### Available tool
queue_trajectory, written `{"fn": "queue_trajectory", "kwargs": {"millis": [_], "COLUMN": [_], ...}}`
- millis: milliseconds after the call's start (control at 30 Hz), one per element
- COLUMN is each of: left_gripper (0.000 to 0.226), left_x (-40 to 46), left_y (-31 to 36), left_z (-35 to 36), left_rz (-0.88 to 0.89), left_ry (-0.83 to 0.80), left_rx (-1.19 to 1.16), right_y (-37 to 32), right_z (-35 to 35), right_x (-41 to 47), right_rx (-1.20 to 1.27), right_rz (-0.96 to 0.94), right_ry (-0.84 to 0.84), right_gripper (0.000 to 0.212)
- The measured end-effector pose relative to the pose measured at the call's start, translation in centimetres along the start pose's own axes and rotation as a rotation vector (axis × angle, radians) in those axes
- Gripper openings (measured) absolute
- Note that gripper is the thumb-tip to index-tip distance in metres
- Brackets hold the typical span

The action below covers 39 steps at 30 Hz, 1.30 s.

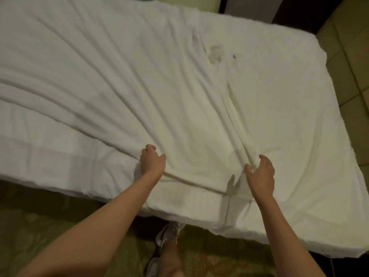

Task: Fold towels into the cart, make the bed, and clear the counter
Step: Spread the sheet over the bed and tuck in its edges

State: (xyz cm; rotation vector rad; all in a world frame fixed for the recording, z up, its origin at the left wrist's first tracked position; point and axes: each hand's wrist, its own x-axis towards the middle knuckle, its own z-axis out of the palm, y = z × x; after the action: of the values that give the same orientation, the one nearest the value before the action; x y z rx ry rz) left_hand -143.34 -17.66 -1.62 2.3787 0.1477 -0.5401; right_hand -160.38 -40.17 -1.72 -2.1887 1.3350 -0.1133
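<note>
A white sheet (159, 80) lies wrinkled over the mattress (299, 226), which fills most of the head view. Long creases fan out from my two hands near the front edge. My left hand (152, 159) grips a bunch of the sheet, its fingers curled into the cloth. My right hand (260, 174) pinches a raised fold of the sheet between thumb and fingers. A folded hem of the sheet (199, 186) runs between the two hands. A small rumpled spot (215, 53) shows further up the sheet.
Patterned carpet (60, 216) lies in front of the bed, with my white shoe (167, 232) at the mattress edge. Tiled floor (351, 76) runs along the right side. Dark furniture (299, 11) stands beyond the far right corner.
</note>
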Motion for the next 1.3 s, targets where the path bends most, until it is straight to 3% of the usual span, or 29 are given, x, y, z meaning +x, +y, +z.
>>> {"fn": "queue_trajectory", "kwargs": {"millis": [100,267,600,967,1133,1300], "left_gripper": [0.049,0.055,0.060,0.061,0.063,0.070], "left_x": [1.7,3.7,11.9,25.0,33.5,41.7], "left_y": [4.3,11.7,22.4,25.6,28.3,29.6], "left_z": [-4.1,-9.8,-14.0,-10.2,-4.2,3.4], "left_rz": [0.199,0.484,0.469,0.461,0.444,0.569], "left_ry": [-0.089,-0.056,-0.059,-0.166,-0.270,-0.290], "left_rx": [0.180,0.366,0.401,0.467,0.444,0.452], "right_y": [-4.7,-12.4,-24.6,-29.0,-29.1,-27.7], "right_z": [-1.5,-4.3,-7.8,-2.8,0.7,6.1], "right_x": [0.7,3.0,14.0,25.8,32.2,41.4], "right_rx": [-0.012,-0.094,-0.118,-0.188,-0.134,-0.166], "right_rz": [-0.115,-0.256,-0.318,-0.294,-0.188,-0.174], "right_ry": [-0.030,-0.079,-0.091,-0.191,-0.192,-0.202], "right_gripper": [0.059,0.062,0.064,0.068,0.073,0.081]}}
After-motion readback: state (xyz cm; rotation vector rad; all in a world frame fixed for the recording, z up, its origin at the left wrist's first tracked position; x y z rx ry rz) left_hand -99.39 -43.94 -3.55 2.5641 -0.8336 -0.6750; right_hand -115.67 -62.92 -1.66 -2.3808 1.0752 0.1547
